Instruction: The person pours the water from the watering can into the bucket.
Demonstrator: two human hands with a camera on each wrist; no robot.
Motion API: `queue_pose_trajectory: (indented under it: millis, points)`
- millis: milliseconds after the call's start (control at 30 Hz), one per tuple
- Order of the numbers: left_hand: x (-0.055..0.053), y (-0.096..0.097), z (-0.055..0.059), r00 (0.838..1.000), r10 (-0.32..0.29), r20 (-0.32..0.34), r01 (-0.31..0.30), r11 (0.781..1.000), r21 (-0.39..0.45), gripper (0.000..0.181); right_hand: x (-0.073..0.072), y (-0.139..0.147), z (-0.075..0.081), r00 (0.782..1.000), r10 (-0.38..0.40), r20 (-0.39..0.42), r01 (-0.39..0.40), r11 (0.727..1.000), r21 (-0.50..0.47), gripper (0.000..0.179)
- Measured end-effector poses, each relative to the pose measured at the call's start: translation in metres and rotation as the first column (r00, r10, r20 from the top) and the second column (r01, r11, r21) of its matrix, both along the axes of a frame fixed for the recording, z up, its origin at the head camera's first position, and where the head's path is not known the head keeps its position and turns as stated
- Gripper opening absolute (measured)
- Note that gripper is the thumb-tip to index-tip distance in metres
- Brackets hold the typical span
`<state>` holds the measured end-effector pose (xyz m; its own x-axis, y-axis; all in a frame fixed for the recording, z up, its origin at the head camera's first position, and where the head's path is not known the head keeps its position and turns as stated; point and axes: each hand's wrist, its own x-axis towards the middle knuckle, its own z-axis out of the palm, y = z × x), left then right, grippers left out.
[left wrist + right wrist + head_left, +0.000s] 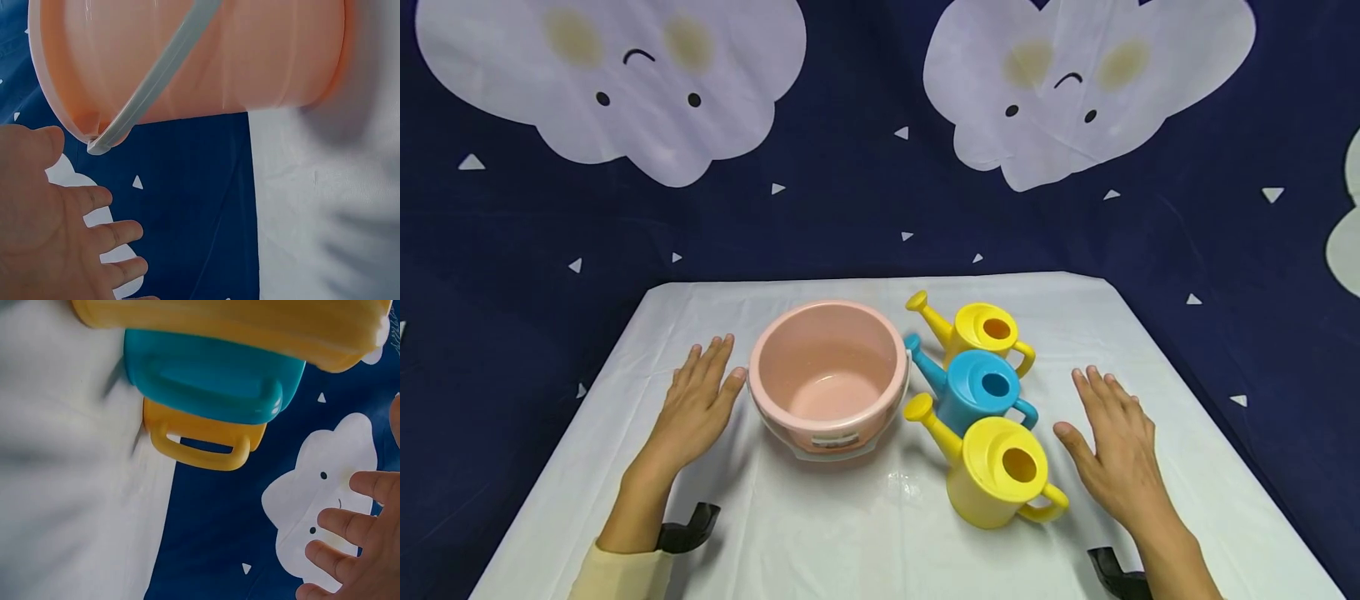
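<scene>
One left hand (696,412), released with fingers extended, is just beside one pink bucket (829,354), probably best steadied at its rim (831,423). Right of it on the worktop (850,533), three watering cans (976,492), two yellow and one blue, would be gripped surest by their handles (1061,502); the right hand (1120,462), likewise released, is near them.

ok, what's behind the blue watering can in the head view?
A yellow watering can: spout, top and handle show. The blue watering can hides much of its lower body.
</scene>
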<state>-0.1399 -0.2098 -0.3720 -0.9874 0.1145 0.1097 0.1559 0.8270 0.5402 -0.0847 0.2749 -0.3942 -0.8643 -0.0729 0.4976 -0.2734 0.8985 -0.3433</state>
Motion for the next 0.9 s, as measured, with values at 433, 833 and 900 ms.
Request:
queue_pose_trajectory:
  millis: [433,833,900]
  points:
    - [-0.001,0.004,0.000,0.999,-0.025,-0.036,0.026,1.000,0.017,0.061,0.022,-0.007,-0.006,0.999,0.029,-0.038,-0.031,0.998,-0.061,0.065]
    - [-0.004,0.009,0.001,0.997,-0.054,-0.047,0.054,0.999,-0.002,0.060,0.042,-0.017,-0.015,1.000,0.027,-0.003,-0.027,0.995,-0.093,0.067]
    - [-0.004,0.010,0.002,0.997,-0.059,-0.050,0.059,0.998,-0.007,0.060,0.045,-0.018,-0.017,1.000,0.025,0.002,-0.025,0.994,-0.103,0.068]
